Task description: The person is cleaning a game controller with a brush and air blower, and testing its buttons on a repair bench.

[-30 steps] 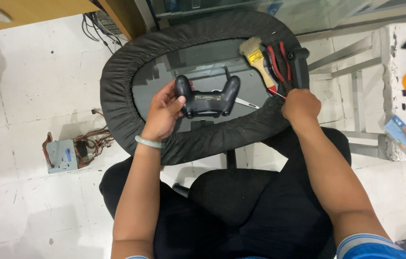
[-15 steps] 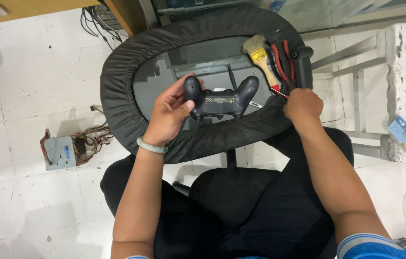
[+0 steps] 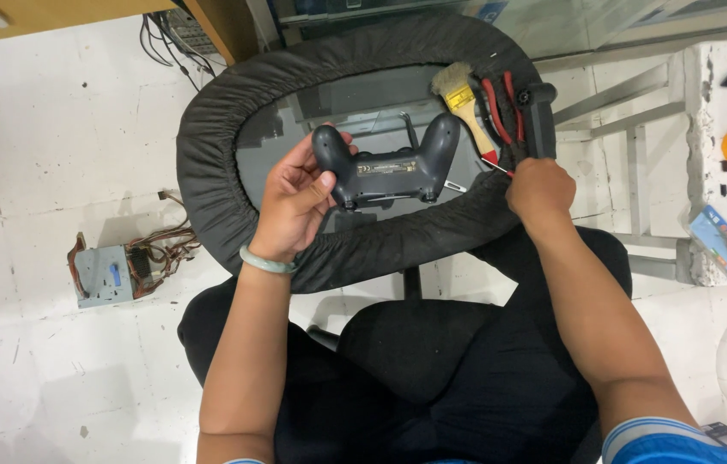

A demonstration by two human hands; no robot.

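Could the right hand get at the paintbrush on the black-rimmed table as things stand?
Probably yes. The right hand rests at the table's rim, and the paintbrush lies just beyond it, uncovered, beside red-handled pliers. The left hand holds the game controller clear of it.

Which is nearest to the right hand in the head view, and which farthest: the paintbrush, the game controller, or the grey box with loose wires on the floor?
1. Paintbrush: just above the right hand, on the padded rim.
2. Game controller: to its left, held in the left hand.
3. Grey box with wires: on the floor, far left.
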